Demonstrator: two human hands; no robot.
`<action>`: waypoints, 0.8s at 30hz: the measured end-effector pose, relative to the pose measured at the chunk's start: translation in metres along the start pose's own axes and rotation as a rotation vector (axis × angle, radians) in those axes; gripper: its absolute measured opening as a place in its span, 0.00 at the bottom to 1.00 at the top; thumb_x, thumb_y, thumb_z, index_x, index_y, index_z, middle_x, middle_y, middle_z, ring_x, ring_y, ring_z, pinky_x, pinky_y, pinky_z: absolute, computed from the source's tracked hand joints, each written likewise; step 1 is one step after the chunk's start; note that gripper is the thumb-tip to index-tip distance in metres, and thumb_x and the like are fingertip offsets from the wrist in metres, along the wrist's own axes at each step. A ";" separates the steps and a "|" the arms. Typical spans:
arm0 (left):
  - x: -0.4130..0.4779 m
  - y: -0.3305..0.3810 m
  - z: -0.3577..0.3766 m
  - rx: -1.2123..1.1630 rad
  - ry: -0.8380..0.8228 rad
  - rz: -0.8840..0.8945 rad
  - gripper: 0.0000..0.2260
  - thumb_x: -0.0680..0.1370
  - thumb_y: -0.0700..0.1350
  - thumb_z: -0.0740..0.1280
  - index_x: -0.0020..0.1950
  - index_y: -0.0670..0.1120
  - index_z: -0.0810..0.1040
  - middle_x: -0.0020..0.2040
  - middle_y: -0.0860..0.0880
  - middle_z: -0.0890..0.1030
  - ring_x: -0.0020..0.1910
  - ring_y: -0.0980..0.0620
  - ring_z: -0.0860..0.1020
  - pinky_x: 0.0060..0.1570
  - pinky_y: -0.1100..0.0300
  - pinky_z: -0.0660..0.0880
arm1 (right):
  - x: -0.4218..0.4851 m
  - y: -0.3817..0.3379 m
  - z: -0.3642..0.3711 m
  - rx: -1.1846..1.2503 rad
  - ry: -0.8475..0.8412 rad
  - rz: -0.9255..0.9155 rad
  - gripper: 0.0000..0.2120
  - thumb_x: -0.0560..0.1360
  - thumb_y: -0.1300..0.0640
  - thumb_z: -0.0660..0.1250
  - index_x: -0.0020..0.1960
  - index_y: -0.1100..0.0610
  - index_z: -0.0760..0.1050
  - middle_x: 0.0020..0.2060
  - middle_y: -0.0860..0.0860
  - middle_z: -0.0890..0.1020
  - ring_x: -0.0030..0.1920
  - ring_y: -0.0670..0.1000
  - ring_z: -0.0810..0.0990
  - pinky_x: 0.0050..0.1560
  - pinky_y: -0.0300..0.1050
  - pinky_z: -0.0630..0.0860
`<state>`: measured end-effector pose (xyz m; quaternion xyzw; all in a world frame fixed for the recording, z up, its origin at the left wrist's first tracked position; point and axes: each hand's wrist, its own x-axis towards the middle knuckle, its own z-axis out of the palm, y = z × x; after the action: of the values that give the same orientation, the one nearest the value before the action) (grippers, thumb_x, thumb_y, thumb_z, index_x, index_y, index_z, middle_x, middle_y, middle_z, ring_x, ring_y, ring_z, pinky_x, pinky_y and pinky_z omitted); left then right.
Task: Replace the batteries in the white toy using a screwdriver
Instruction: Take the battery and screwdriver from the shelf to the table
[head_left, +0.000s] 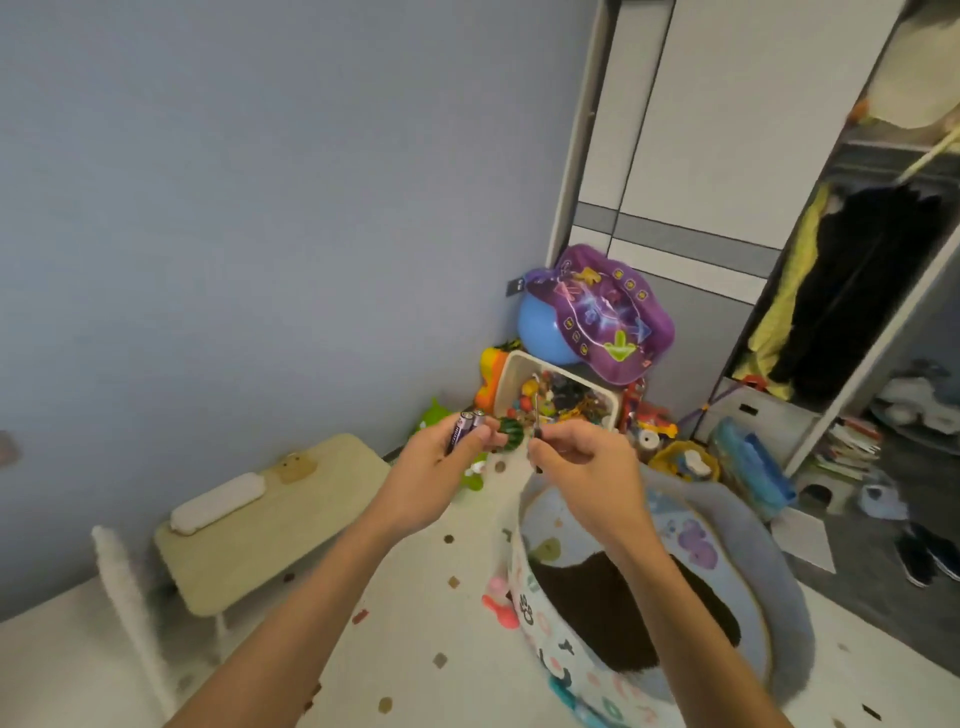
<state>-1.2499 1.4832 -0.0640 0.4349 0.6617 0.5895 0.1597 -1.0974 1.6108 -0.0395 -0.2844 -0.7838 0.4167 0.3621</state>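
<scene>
Both hands are raised in front of the toy corner, each gripping small items.

The left hand (431, 470) is clasping two slim purple cylindrical batteries (464, 428) and pinching a round green ribbed screwdriver handle (510, 432). The right hand (582, 462) is closing its fingers around a thin dark metal shaft (536, 427). The long white plastic toy (217, 503) is lying on the small beige folding table (291, 535), well apart, lower left.

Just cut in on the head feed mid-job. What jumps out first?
Two hands raised mid-frame: the left hand has a grip on two batteries and a small green round thing, and the right hand pinches a thin screwdriver. Behind them in the corner sits a full toy bin under a purple mat.
</scene>
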 end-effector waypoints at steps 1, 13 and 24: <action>0.024 -0.011 -0.005 -0.004 0.041 -0.015 0.11 0.82 0.61 0.63 0.55 0.59 0.82 0.55 0.56 0.89 0.59 0.56 0.85 0.62 0.49 0.79 | 0.033 0.009 0.011 0.010 -0.022 -0.020 0.03 0.75 0.58 0.77 0.49 0.55 0.87 0.38 0.49 0.88 0.40 0.47 0.87 0.47 0.50 0.85; 0.213 -0.130 -0.139 0.133 0.484 -0.265 0.11 0.88 0.44 0.59 0.63 0.43 0.79 0.51 0.49 0.87 0.49 0.49 0.85 0.54 0.47 0.80 | 0.326 0.052 0.236 0.137 -0.455 -0.137 0.02 0.73 0.58 0.78 0.45 0.54 0.86 0.37 0.47 0.89 0.40 0.47 0.88 0.51 0.53 0.85; 0.331 -0.267 -0.294 0.238 0.690 -0.432 0.09 0.88 0.46 0.59 0.57 0.47 0.78 0.40 0.53 0.81 0.36 0.55 0.78 0.42 0.61 0.73 | 0.482 0.076 0.469 0.182 -0.747 -0.136 0.02 0.74 0.59 0.76 0.46 0.54 0.87 0.38 0.49 0.89 0.39 0.47 0.86 0.49 0.49 0.85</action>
<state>-1.7551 1.5668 -0.1345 0.0790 0.8156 0.5732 -0.0026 -1.7412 1.7989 -0.1281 -0.0271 -0.8385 0.5345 0.1024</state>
